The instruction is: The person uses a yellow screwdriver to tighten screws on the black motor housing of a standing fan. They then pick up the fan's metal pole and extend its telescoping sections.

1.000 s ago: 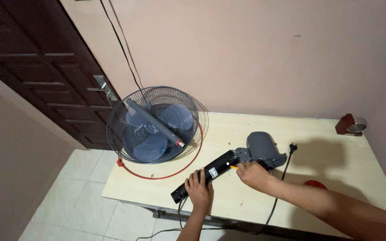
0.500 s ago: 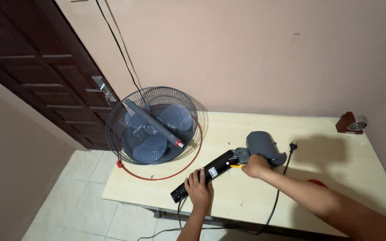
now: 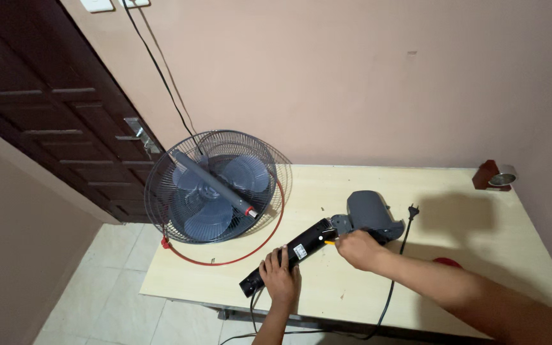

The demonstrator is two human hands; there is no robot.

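A black fan stem (image 3: 296,252) lies slanted on the pale wooden table (image 3: 455,211), joined at its upper end to a grey motor housing (image 3: 368,214). My left hand (image 3: 281,278) grips the stem near its lower end. My right hand (image 3: 357,248) is closed at the joint between stem and housing, next to a small yellow piece that may be a tool tip; what it holds is hidden. A black power cord with its plug (image 3: 411,211) runs past the housing and off the front edge.
A round wire fan grille (image 3: 161,191) with grey blades and a grey tube across it lies at the table's left end, ringed by a red band (image 3: 250,254). A small brown holder with a metal cup (image 3: 494,176) stands far right. A dark wooden door (image 3: 39,108) is at left.
My right hand has shifted slightly along the joint between stem and housing. My left hand and the stem stay in place.
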